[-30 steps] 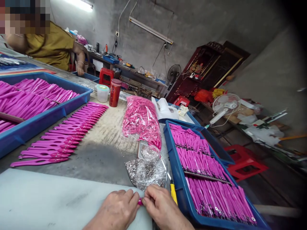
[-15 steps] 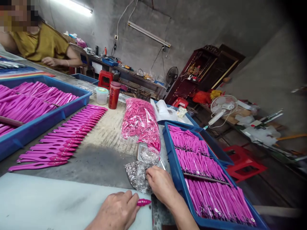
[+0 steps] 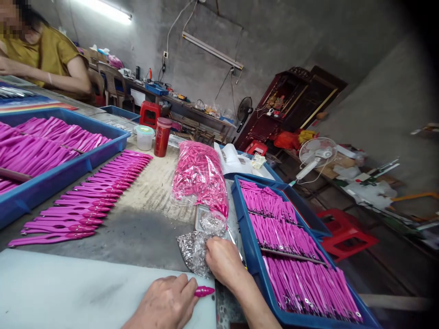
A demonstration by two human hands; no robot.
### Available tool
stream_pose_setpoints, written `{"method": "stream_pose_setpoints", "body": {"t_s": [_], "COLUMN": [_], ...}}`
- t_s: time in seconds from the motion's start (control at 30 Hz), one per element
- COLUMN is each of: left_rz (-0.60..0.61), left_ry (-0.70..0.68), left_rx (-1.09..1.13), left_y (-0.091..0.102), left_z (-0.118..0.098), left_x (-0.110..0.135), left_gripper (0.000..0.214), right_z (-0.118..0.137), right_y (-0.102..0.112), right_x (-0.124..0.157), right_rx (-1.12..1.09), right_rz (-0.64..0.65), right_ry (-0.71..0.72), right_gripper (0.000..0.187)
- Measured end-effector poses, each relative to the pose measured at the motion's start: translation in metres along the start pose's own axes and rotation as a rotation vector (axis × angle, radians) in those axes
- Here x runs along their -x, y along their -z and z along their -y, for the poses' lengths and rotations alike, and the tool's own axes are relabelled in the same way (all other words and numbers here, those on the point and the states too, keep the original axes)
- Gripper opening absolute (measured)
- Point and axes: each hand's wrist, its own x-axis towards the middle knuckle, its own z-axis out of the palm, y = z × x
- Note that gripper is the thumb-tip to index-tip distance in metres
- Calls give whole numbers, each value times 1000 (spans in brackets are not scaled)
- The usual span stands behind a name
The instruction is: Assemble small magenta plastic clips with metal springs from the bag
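My left hand [image 3: 168, 299] rests on the pale board, its fingers closed around a magenta piece with a pointed tip [image 3: 205, 291]; the rest of that piece is hidden under the hand. My right hand [image 3: 223, 261] is at the clear plastic bag [image 3: 202, 253] of small shiny metal parts, fingers bent together. Whatever is between those fingertips is hidden. Loose metal parts [image 3: 187, 246] spill out to the left of the bag. Behind it lies a larger clear bag [image 3: 199, 171] full of pink pointed pieces.
A row of magenta pieces [image 3: 85, 201] lies on the table at left, beside a blue tray [image 3: 103, 148] of magenta strips. Another blue tray [image 3: 254, 262] stands right of my right arm. Farther back are a red tumbler [image 3: 162, 139] and a co-worker in a mustard top [image 3: 58, 55].
The co-worker has leaned left and lowered their head. Both my hands keep nearly the same places, the right still at the bag of metal parts. The view has shifted slightly.
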Motion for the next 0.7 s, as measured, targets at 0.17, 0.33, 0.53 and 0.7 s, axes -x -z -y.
{"method": "stream_pose_setpoints", "body": {"t_s": [0.17, 0.33, 0.53, 0.7], "left_rz": [-21, -16, -3, 2], "left_ry": [-3, -5, -6, 11], "left_rx": [-8, -15, -15, -7], "left_y": [2, 2, 0, 0], "left_z": [-1, -1, 1, 0], "left_x": [-2, -1, 1, 1], "left_gripper": [12, 12, 10, 9], "right_z": [-2, 0, -1, -5], "right_y": [-2, -2, -2, -5], "right_x": [2, -3, -2, 2], "right_rx": [-3, 8, -6, -64], "right_rz": [-4, 0, -13, -46], "right_ry": [-3, 11, 19, 7], "right_gripper": [25, 27, 27, 25]}}
